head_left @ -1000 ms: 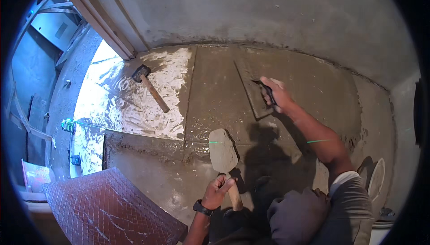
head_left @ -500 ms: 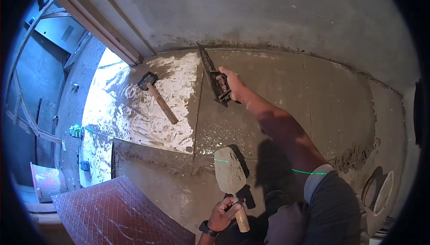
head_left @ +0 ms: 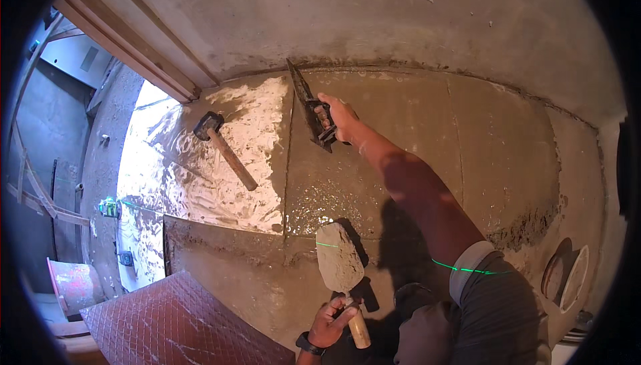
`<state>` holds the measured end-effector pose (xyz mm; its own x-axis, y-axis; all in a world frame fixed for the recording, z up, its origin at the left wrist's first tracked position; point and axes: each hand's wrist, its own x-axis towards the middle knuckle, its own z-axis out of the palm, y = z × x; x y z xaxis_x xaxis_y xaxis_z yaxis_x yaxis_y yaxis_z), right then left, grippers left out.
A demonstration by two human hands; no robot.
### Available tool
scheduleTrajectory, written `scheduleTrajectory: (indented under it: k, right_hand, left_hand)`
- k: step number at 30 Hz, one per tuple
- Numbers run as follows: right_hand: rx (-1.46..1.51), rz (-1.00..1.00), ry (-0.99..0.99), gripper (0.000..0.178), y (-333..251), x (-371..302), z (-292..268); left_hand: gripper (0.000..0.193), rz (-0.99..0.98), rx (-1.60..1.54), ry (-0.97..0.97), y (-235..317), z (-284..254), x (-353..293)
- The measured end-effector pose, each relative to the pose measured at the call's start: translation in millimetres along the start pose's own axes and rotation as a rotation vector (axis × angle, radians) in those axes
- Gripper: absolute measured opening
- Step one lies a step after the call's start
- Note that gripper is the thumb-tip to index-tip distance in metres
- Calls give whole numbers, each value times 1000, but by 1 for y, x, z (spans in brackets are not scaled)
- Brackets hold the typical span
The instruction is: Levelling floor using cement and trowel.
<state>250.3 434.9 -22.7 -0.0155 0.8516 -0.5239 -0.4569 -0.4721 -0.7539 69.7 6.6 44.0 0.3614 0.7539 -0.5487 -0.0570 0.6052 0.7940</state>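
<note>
My left hand (head_left: 328,323) is closed on the wooden handle of a pointed trowel (head_left: 339,258), whose blade is coated with grey mortar. Stretched out ahead, my right hand (head_left: 338,119) grips the handle of a long plastering float (head_left: 308,103), seen nearly edge-on and smeared with mortar. The float is by the left edge of the wet grey floor area (head_left: 394,138), near the foot of the wall; whether it touches the surface I cannot tell. Left of it, a mallet (head_left: 227,152) with a dark head and wooden handle lies on a brightly lit tile (head_left: 260,124) streaked with mortar.
A reddish-brown patterned board (head_left: 180,318) stands at the lower left, near a pink-white bucket (head_left: 77,286). A green laser level (head_left: 109,207) sits at the left. The wall (head_left: 374,18) closes the far side; a round lid-like thing (head_left: 574,278) leans at the right.
The view has shifted slightly, and the light on the wall looks warmer. My right hand and the float have moved a little toward the upper left. Both grips stay the same.
</note>
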Motion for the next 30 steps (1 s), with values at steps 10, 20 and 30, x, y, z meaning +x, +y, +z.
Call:
scheduleTrajectory:
  k: [10,20,30]
  right_hand:
    - [-126,8,34,49,-2,-7,10]
    - [-154,0,180,49,5,11,-15]
    - [-45,34,84,50,-14,-32,-33]
  left_hand:
    - [28,6,14,-1,-9,-3,-1]
    - [29,59,61,-4,-3,6,4]
    - [29,35,16,-13,-22,9,-3]
